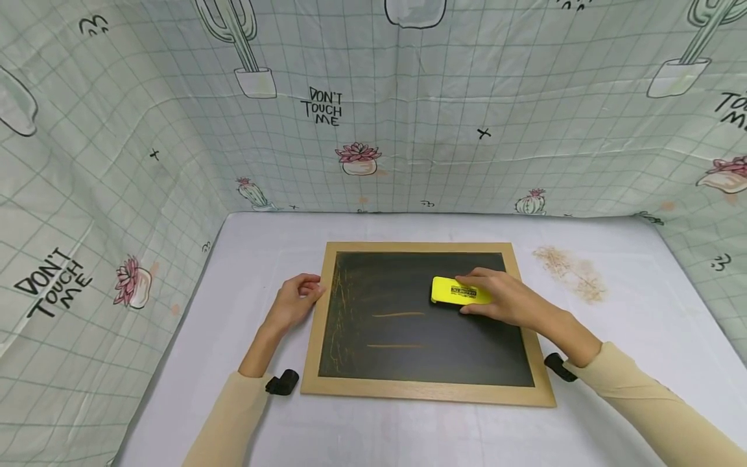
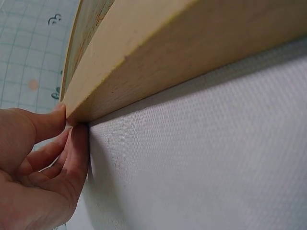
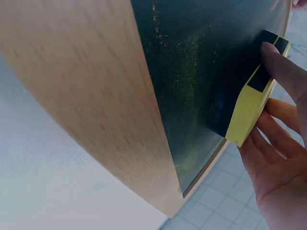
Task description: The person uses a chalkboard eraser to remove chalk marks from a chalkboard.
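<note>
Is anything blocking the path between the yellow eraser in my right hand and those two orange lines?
Nothing visible: your right hand holds the yellow eraser, and only blackboard surface separates it from the orange lines, leftward and nearer you.

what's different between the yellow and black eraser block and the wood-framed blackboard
The yellow and black eraser block is much smaller than the rectangular wood-framed blackboard. The block's top is bright yellow with black print; the blackboard's face is dark, with orange-brown marks. The right hand grips the block, while the blackboard lies on the white table. Both look rectangular.
</note>
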A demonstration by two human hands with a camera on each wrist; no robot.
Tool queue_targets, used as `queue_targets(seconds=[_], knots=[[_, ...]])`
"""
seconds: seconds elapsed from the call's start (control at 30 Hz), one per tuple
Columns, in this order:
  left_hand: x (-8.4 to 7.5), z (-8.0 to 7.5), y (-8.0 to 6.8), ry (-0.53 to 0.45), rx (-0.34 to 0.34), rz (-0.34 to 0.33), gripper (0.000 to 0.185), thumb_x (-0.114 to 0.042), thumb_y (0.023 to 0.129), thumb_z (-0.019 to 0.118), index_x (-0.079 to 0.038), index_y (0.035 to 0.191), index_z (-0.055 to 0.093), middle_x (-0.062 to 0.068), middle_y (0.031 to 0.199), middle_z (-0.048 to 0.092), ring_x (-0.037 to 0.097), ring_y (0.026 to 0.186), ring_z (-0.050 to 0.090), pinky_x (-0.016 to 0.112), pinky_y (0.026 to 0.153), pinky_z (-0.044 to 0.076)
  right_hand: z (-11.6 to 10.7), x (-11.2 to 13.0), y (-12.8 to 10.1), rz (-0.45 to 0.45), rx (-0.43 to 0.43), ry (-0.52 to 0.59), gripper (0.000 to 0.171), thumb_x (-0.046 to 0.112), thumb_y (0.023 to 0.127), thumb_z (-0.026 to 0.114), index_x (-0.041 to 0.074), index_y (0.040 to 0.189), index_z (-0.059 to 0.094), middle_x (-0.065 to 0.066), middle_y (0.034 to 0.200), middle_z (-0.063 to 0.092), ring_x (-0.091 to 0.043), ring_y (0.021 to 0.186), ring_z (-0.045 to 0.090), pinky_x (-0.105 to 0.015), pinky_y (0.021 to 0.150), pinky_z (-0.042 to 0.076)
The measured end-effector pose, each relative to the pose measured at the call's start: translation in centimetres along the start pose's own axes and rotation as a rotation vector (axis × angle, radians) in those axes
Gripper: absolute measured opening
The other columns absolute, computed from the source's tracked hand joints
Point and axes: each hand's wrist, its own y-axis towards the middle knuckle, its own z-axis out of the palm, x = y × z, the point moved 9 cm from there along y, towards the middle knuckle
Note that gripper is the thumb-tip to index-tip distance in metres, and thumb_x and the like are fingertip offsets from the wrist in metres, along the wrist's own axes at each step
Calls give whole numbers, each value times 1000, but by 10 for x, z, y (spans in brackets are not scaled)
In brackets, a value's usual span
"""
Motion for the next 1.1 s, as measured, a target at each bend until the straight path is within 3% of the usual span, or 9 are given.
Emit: queue_targets(seconds=[0.2,1.1], knots=[[0,0,0,3,4,-6,33,-8,102,64,11,130,60,19,108,64,29,99,61,34,84,48,0,2,-1,-7,-3,9,56,24,87,85,-3,132,67,-17,122,68,-29,103,68,-45,85,56],[0,1,-2,2,0,-7,32,-7,102,63,12,129,60,18,105,64,27,96,60,31,80,47,12,26,-20,-20,19,-4,57,28,84,87,0,130,68,-11,121,69,-22,99,67,-38,81,57]])
